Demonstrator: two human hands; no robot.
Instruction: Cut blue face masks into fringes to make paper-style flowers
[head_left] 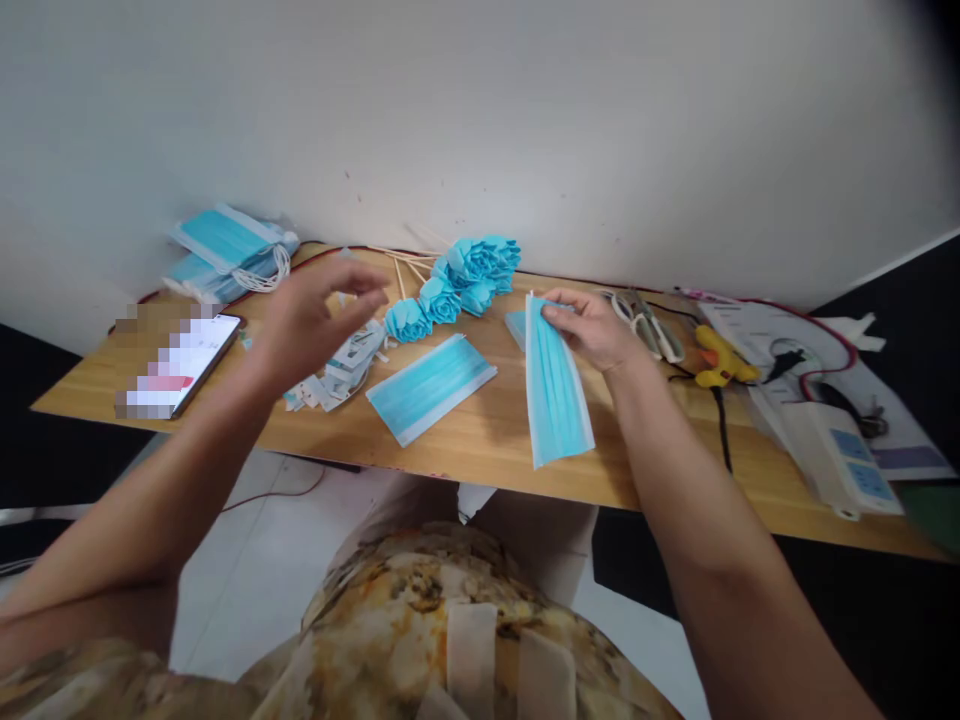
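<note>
Between the thumb and fingers of my right hand hangs a blue face mask, its ear loops not visible, with its lower end over the front of the table. Part of another blue piece shows behind it. My left hand is raised above a pile of cut-off white strips and loops, thumb and fingers apart, nothing in them. A second flat mask without loops lies on the table between the hands. Behind it rest several blue flowers on thin wooden sticks.
A stack of masks with white loops sits at the back left, near a phone. To the right are scissors, a yellow glue gun, papers and a white power strip. A wall borders the wooden table.
</note>
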